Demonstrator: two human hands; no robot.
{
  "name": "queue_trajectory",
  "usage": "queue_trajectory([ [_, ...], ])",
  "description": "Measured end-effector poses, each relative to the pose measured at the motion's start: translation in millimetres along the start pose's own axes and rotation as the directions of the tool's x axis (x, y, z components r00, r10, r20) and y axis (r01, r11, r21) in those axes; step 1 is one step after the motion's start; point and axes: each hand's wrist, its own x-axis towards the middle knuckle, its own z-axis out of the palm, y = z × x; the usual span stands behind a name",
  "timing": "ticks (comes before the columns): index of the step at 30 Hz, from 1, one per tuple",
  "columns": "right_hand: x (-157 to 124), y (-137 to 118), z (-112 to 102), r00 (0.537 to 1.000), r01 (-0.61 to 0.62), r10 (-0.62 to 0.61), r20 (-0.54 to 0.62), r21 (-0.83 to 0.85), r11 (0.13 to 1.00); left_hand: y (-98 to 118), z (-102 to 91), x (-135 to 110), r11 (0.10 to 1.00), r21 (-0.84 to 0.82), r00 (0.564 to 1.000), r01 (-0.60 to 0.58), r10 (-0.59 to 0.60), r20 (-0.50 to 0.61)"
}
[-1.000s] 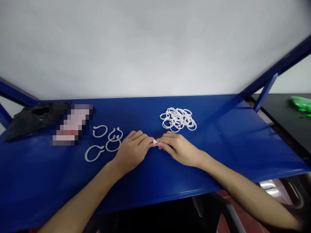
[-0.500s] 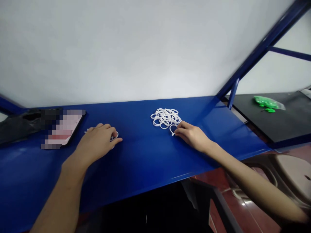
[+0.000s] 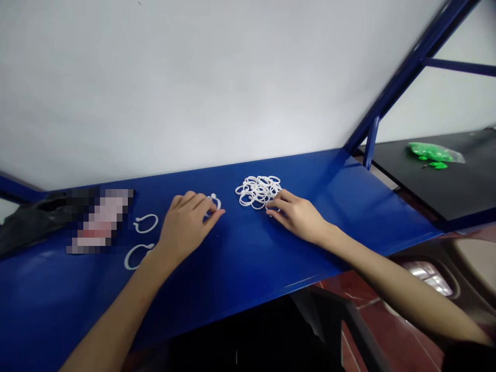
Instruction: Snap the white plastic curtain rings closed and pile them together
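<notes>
Pinched between the thumb and fingers of my left hand (image 3: 190, 221) is a white plastic curtain ring (image 3: 217, 203), partly hidden by the fingers. My right hand (image 3: 298, 213) has its fingertips closed on another white ring at the near right edge of a pile of rings (image 3: 253, 190); that ring is mostly covered by the fingers. Two single rings lie apart to the left of my left hand: an open ring (image 3: 155, 223) with small knobbed ends, and below it a second ring (image 3: 127, 261), overlapped by my left wrist.
A blue table (image 3: 240, 263) stands against a pale wall. On its left are a blurred-out phone (image 3: 103, 214) and a black bag (image 3: 34, 219). A blue metal frame (image 3: 403, 85) rises on the right. Beyond it, a green-filled plastic bag (image 3: 434, 153) lies on a black table (image 3: 422, 191).
My left hand has moved right, toward the pile, with a ring in its fingers, uncovering two rings on the table. My right hand stays by the pile, its fingers now closer against it.
</notes>
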Motion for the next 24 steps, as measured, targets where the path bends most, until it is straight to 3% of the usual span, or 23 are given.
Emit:
queue_trajectory([
  [2,13.5,-14.3,6.4,1.0,-0.004,0.01,-0.029,0.2,0.98,15.2,5.2,6.5,0.995,0.015,0.992,-0.098,0.099,-0.083],
  [5,31.4,-34.1,26.5,0.994,-0.092,0.113,-0.008,0.525,0.846,32.0,14.1,3.4,0.976,0.02,0.961,-0.215,0.216,-0.173],
  [9,37.9,-44.8,51.2,0.984,-0.126,0.176,-0.005,0.673,0.728,40.9,23.1,-11.0,0.972,-0.009,0.956,-0.235,0.229,-0.182],
  [11,35.7,-42.9,54.8,0.982,-0.112,0.188,-0.034,0.695,0.71,41.1,25.3,-13.8,0.982,-0.097,0.97,-0.161,0.139,-0.202],
  [13,33.0,-38.6,53.3,0.977,-0.097,0.2,-0.068,0.699,0.709,39.4,25.7,-12.5,0.969,-0.245,0.971,0.009,-0.067,-0.229],
  [16,29.9,-32.2,48.5,0.973,-0.09,0.21,-0.093,0.686,0.722,34.4,24.3,-7.9,0.844,-0.46,0.922,0.276,-0.367,-0.12],
  [20,27.6,-28.7,47.5,0.981,-0.051,0.161,-0.105,0.662,0.748,29.2,24.1,-7.3,0.642,-0.632,0.891,0.434,-0.408,0.197],
  [22,27.0,-29.3,48.2,0.986,-0.018,0.121,-0.112,0.658,0.753,30.2,25.2,-9.0,0.575,-0.679,0.876,0.456,-0.423,0.23],
  [24,26.2,-31.0,47.9,0.989,0.011,0.087,-0.117,0.657,0.754,33.6,25.7,-10.4,0.565,-0.696,0.876,0.443,-0.438,0.202],
])
